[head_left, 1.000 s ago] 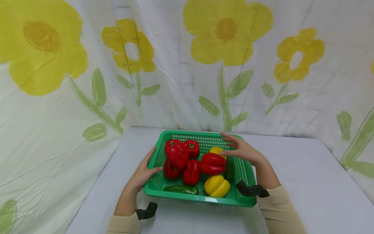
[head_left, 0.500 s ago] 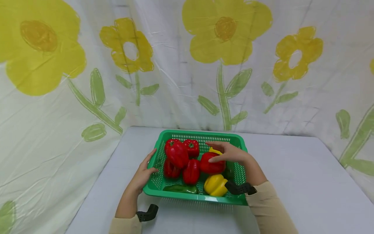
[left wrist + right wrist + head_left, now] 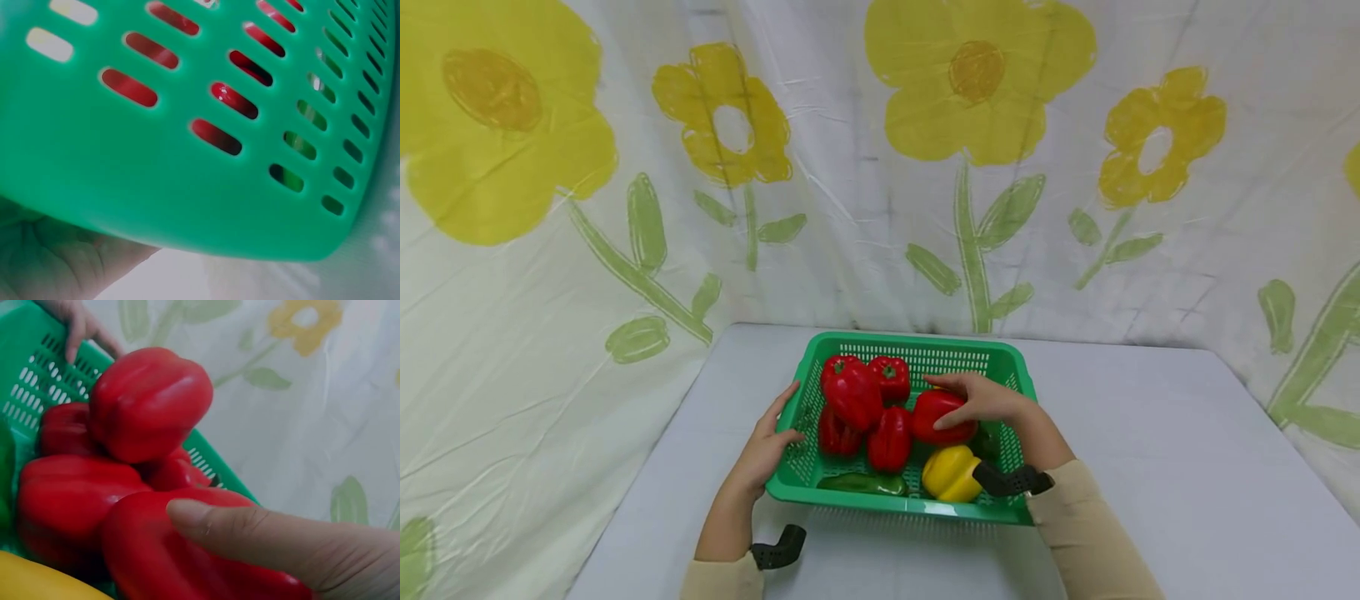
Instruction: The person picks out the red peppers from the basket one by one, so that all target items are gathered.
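Observation:
A green plastic basket (image 3: 917,508) holds several red bell peppers and other vegetables. My right hand (image 3: 988,400) grips a red bell pepper (image 3: 931,408) on the basket's right side, thumb on the near face and fingers over the far side. In the right wrist view, the thumb (image 3: 250,534) presses on this pepper's skin; the other fingers are hidden. My left hand (image 3: 763,454) holds the basket's left rim, its thumb reaching over the edge. The left wrist view shows the basket's slotted wall (image 3: 156,169) close up, with part of the hand below.
More red bell peppers (image 3: 853,396) cluster at the basket's left, one lying on top of others. A yellow bell pepper (image 3: 950,473) and a long green pepper (image 3: 865,483) lie near the front. Something dark green (image 3: 987,442) is partly hidden under the right wrist. A white table (image 3: 1150,450) surrounds the basket.
My right hand has moved left from the basket's right side and come down onto the red bell pepper, closing its fingers about it. The left hand stays on the rim.

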### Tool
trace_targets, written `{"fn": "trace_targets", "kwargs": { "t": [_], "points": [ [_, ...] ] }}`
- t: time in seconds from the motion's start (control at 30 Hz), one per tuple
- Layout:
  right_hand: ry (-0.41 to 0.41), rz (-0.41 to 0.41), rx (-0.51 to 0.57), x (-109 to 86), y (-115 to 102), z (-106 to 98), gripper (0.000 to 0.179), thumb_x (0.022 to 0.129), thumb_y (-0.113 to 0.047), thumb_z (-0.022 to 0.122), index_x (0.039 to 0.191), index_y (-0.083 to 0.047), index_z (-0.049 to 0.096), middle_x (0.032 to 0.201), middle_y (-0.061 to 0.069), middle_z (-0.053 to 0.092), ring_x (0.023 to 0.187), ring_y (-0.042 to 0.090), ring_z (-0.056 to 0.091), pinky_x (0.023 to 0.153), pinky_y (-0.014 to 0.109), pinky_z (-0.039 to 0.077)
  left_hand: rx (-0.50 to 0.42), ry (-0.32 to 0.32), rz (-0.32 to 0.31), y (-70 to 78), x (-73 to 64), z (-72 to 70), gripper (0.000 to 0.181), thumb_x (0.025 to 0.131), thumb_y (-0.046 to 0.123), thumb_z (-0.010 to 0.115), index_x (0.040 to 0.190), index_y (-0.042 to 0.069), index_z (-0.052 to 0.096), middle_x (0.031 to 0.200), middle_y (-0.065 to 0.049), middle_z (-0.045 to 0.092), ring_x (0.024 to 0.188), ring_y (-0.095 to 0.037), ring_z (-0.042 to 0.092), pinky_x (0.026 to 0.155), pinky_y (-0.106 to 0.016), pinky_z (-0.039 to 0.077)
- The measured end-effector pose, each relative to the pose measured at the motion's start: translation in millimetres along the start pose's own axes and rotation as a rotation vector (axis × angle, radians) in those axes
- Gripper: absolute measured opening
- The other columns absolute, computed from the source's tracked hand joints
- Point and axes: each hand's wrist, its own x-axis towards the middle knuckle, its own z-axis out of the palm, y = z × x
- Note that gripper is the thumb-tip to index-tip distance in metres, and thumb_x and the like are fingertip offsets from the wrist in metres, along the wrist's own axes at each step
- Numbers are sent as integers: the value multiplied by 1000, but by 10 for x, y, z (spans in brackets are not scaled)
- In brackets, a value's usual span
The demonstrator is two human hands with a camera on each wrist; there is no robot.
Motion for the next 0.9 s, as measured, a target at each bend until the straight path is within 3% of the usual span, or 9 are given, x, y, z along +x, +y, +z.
{"fn": "trace_targets", "kwargs": {
  "t": [0.17,0.43,0.9],
  "points": [
    [22,33,-91,14,7,15,76,78,-28,74,142,-8,38,141,16,44,109,26,52,86,37,50,-3,4,4,-7,5,-4,77,83,-5,45,148,29,21,156,-9,15,132,-34,34,88,-36,46],
    [6,76,-80,11,2,36,75,77,-26,74,142,-10,39,132,14,49,104,25,52,80,35,51,2,0,6,-12,11,-4,77,84,-4,45,148,29,21,156,-7,13,134,-33,31,90,-38,45],
    [-6,-4,-31,-14,36,41,64,81,-24,71,138,-9,45,129,15,50,102,25,53,78,34,52,-11,-1,0,-28,12,3,77,83,-4,45,148,30,22,156,-7,15,131,-33,34,88,-37,46]
  ]
}}
